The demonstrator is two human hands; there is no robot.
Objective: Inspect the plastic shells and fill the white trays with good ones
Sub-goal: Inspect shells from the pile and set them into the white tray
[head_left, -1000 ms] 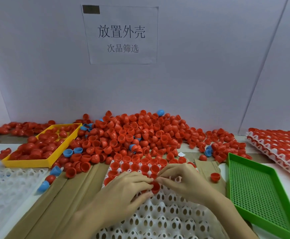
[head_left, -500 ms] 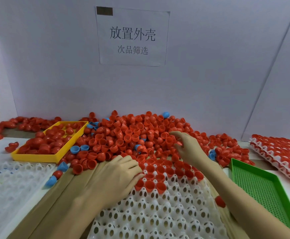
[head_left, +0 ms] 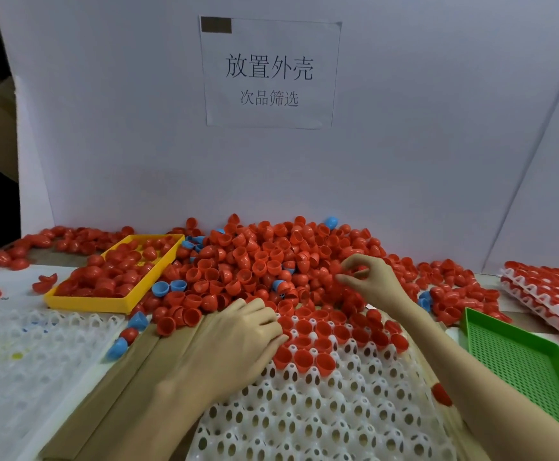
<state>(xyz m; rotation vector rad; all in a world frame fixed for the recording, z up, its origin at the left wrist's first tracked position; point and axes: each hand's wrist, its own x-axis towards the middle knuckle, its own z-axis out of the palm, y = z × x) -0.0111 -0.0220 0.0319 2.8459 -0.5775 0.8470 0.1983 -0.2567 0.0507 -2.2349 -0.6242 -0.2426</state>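
Observation:
A big pile of red shells (head_left: 271, 261), with a few blue ones, lies against the back wall. In front of it a white tray (head_left: 321, 410) holds several red shells (head_left: 324, 334) in its far rows; the near sockets stand bare. My left hand (head_left: 238, 341) rests palm down on the tray's far left part, its fingertips at the seated shells. My right hand (head_left: 364, 277) reaches into the pile's right side, where thumb and curled fingers pinch a red shell.
A yellow bin (head_left: 118, 277) with red shells sits at the left, and a green mesh tray (head_left: 521, 361) at the right. Stacked filled white trays (head_left: 551, 291) lie far right. Another white tray (head_left: 22, 354) lies at the left. One loose red shell (head_left: 441, 394) lies by my right forearm.
My right hand left the tray, reached back into the pile and closed its fingers on a shell. My left hand stayed on the tray.

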